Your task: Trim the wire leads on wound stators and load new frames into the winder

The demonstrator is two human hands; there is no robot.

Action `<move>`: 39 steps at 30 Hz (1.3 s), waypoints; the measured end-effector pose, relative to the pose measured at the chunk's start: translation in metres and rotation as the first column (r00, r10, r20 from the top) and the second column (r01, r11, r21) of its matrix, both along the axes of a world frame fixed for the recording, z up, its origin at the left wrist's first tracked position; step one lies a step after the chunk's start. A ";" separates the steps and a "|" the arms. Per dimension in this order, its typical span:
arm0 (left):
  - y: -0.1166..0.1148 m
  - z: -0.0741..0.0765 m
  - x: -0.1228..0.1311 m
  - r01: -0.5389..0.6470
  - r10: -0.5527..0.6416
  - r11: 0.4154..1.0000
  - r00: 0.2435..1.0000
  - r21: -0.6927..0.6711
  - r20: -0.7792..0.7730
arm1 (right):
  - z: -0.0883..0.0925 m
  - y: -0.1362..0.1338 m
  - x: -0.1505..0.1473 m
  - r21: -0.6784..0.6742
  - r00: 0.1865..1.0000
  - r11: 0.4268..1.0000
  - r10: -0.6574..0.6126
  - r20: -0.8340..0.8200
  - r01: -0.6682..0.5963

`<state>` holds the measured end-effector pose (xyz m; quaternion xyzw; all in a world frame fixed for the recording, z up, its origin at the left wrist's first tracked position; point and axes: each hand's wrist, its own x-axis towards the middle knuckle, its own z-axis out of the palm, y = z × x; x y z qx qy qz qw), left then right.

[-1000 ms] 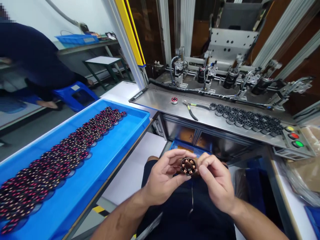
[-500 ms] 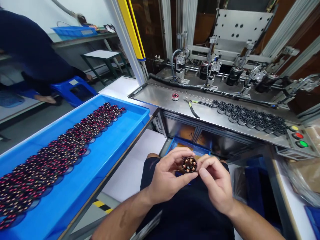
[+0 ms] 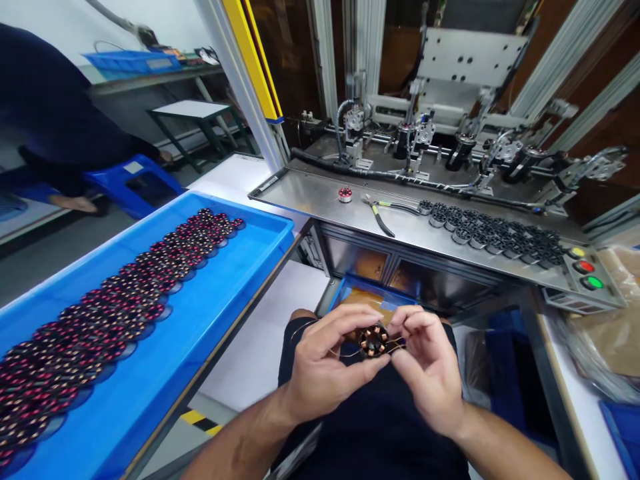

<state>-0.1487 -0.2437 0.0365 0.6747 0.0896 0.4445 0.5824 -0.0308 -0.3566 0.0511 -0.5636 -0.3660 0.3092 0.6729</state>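
Over my lap I hold a small round stator [image 3: 373, 341] wound with copper wire. My left hand [image 3: 325, 363] pinches its left side between thumb and fingers. My right hand [image 3: 430, 370] grips its right side, fingers curled. Thin loose copper wire ends trail out from the stator on both sides, toward my left fingers and under my right ones.
A blue tray [image 3: 220, 293] at left holds several rows of red-wound stators [image 3: 115, 300]. The steel machine shelf [image 3: 320, 193] carries one red stator [image 3: 345, 195], cutters [image 3: 380, 217], several dark bare stators [image 3: 493, 233] and coloured buttons [image 3: 583, 267]. Another person sits at far left [image 3: 50, 120].
Both hands have kept the stator and turned it slightly. Loose copper wire ends now show spread out on either side of it. The view has shifted a little.
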 end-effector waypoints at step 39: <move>0.002 0.012 -0.001 0.061 -0.048 0.979 0.996 -0.195 0.069 | 0.016 0.002 0.009 0.074 0.967 0.997 0.003 0.256 -0.023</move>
